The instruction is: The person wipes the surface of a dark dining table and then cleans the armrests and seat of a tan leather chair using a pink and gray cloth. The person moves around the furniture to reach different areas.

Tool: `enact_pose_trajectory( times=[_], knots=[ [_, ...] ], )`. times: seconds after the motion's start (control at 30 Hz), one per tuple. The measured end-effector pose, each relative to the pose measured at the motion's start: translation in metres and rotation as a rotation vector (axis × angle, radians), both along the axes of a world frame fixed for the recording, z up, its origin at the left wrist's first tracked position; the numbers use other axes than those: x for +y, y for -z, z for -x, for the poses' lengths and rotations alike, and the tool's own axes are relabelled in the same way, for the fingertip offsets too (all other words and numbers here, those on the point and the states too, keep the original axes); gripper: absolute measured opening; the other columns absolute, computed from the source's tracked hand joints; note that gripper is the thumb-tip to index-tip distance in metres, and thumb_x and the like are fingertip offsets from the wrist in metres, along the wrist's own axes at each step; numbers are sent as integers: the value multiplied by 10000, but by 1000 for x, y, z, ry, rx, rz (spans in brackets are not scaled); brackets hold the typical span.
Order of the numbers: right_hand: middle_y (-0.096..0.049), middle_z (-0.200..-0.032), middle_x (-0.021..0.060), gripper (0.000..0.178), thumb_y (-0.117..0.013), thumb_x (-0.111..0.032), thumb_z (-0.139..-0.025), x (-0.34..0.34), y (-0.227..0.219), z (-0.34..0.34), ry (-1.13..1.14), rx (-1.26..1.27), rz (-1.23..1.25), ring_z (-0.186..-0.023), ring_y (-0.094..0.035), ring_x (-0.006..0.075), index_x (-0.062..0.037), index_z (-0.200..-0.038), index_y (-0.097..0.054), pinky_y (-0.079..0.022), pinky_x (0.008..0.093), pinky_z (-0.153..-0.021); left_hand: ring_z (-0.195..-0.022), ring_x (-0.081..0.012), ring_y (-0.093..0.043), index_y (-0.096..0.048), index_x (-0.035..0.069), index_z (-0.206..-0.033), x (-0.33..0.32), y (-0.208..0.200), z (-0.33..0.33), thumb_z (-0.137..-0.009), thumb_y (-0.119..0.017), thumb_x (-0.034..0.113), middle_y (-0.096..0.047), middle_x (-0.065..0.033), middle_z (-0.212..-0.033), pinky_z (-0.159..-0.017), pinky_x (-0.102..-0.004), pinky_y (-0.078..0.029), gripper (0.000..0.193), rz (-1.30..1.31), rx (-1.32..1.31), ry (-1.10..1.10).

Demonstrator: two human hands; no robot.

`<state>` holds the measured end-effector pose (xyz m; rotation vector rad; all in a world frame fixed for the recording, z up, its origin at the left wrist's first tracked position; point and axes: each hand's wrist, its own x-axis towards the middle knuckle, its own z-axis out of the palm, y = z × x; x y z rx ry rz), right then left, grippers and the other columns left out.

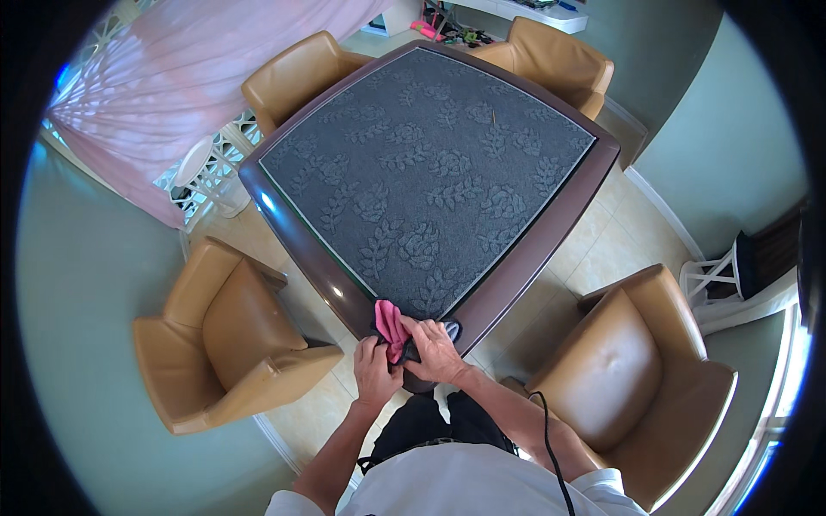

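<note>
At the near corner of the table (503,303), both hands are on a bunched pink-and-dark cloth (391,329). My left hand (376,371) is closed on its lower left side, with the fingers curled. My right hand (436,351) lies over its right side, fingers bent and gripping the fabric. Beside the right fingers a grey-and-black bit of fabric (452,329) shows; whether it belongs to the same cloth I cannot tell. Beneath lies a dark grey mat (456,176) with a raised flower pattern, covering the tabletop inside its brown rim.
Tan armchairs stand around the table: near left (232,327), near right (619,361), far left (297,73) and far right (559,60). A thin brownish stick-like thing (494,117) lies on the mat. A black cable (551,447) hangs over my right forearm. Pink curtain (189,77) at left.
</note>
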<state>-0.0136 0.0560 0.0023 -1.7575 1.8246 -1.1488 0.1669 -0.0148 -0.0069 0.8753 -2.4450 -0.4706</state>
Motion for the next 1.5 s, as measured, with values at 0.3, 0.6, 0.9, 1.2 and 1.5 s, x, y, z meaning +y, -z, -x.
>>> enact_pose_trajectory(
  times=[0.3,0.6,0.9,1.2,1.5],
  knots=[
    [-554,-1391,186,805,-788,-90,-660,20,10,-1,-62,71,26,-1270,-524,381,-41,-1420,-528,-407,487,-1037,-1399,-388,-441,-438,55,-1506,-18,-31,29,-665,-752,112,-541,-163,-1421,-1160,-552,-319,900,-18,-165,346],
    [-540,-1393,102,757,-786,-55,-639,23,-10,-21,184,192,-52,-1277,-517,348,-140,-1366,-591,-401,505,-1058,-1218,-296,-549,-515,69,-1460,-32,-6,10,-746,-733,139,-609,-96,-1318,-966,-472,-400,750,-73,-36,334],
    [-563,-1278,140,683,-701,49,-658,-6,1,16,276,160,-40,-1134,-541,382,-137,-1312,-638,-463,483,-1000,-1187,-339,-537,-565,105,-1429,-50,6,57,-696,-746,56,-574,-110,-1288,-974,-488,-419,757,-61,12,231],
    [-590,-1173,143,605,-661,59,-735,-86,19,89,287,90,101,-1065,-566,372,-150,-1303,-647,-502,467,-937,-1086,-362,-568,-637,96,-1351,-100,21,137,-748,-731,2,-573,-143,-1178,-936,-469,-482,618,-6,109,5],
    [-589,-1121,141,530,-686,-101,-826,-145,27,146,264,106,96,-1031,-589,344,-154,-1348,-609,-522,456,-898,-1010,-338,-596,-647,104,-1333,-134,33,193,-825,-689,50,-595,-122,-1132,-878,-440,-522,513,175,-40,-206]
  ],
)
